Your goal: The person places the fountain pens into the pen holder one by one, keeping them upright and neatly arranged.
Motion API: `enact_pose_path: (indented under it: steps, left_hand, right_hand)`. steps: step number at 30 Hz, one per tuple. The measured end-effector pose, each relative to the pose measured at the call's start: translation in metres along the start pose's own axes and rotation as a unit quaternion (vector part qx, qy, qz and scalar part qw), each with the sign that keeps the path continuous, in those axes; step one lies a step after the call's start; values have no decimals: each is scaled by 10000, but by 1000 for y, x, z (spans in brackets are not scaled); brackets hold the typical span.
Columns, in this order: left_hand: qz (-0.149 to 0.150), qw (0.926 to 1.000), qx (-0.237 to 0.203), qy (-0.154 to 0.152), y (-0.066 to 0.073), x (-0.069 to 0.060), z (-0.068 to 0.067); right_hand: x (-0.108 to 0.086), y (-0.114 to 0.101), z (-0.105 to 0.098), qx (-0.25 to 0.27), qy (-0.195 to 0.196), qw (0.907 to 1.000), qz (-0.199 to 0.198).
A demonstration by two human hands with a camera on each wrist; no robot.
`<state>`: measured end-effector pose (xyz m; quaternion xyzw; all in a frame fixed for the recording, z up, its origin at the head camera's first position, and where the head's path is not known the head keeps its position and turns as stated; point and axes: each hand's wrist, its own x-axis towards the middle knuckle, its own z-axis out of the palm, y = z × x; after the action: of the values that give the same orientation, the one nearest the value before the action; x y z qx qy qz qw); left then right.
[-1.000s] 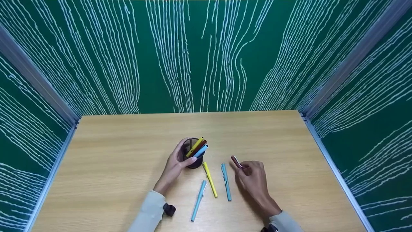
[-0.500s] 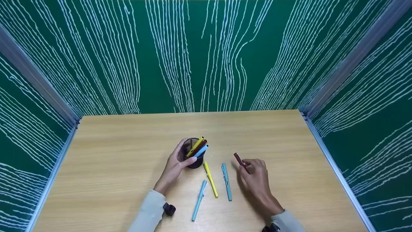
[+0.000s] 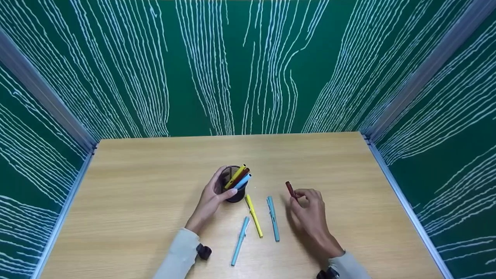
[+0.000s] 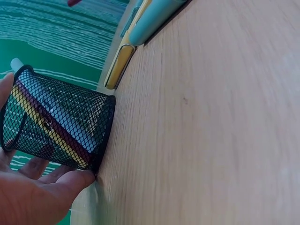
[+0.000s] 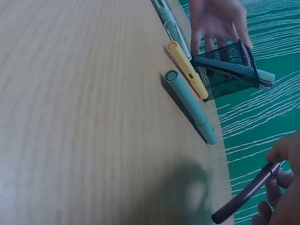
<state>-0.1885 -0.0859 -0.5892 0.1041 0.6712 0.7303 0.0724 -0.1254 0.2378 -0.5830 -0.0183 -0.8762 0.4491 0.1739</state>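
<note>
we see the left grip (image 3: 211, 200) curled round a black mesh cup (image 4: 58, 119), its open wire lattice letting the smooth, slanting pens inside (image 3: 235, 177) show through. the right grip (image 3: 310, 211) pinches a slim, glossy maroon pen (image 3: 290, 189) near one end, the other end jutting past our fingertips, above the pale, grained worktop (image 3: 162, 166). between our grips lie a yellow pen (image 3: 254, 216) and two clipped, rounded blue pens (image 3: 273, 219) (image 3: 240, 241).
</note>
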Motion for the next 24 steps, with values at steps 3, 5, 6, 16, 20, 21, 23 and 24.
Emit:
enact_pose_path:
  steps: [3,5,6,16,20,21,23,24]
  left_hand:
    - [14,10000,-19,13,0,0,0]
    - [17,10000,-4,13,0,0,0]
    - [15,10000,7,6,0,0,0]
    - [-32,10000,65,-43,1,0,0]
    - [-126,9997,203,3,2,-1,0]
    - [-168,9995,252,24,2,-1,0]
    - [-213,9993,318,44,2,-1,0]
    - [-221,9993,313,46,2,-1,0]
  right_hand:
    - [1,-1,-3,47,30,10000,22]
    - [2,-2,-4,59,53,10000,28]
    - [3,-2,-5,54,66,10000,12]
    - [8,-4,-9,78,147,9998,-79]
    - [9,-7,-10,106,149,9998,-6]
    - [9,-8,-11,117,140,9998,34]
    - [10,-11,-11,165,136,9997,116]
    - [10,-13,-12,191,136,9996,145]
